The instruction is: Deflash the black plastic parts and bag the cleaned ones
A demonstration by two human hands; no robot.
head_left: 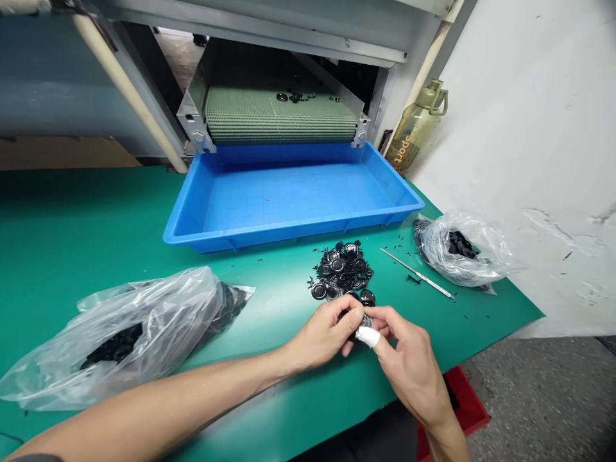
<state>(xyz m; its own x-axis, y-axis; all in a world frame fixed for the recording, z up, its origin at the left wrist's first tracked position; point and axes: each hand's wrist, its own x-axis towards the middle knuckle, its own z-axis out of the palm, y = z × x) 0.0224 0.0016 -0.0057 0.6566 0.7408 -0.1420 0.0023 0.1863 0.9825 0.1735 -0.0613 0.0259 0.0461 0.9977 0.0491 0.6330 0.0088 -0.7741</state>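
A round dark part is gripped by both hands, pinched between the fingertips of the left hand and those of the right hand. It is largely hidden by the fingers, so its details cannot be made out. The right thumb is wrapped in a white cover. The part is held just on the near side of a pile of black discs and small slivers, by which the green surface is partly covered.

To the right of the pile, a thin tool is laid aslant, with black bits scattered about it. Farther right, near the surface's edge, a clear bag is filled with dark pieces. A larger bag, also holding dark pieces, is set beyond the left forearm.

Behind the pile a blue tray is placed below the end of a green belt, on which a few black pieces are carried. A bottle is stood between the tray and the white wall. Below the surface, a red bin is partly seen on the speckled floor.
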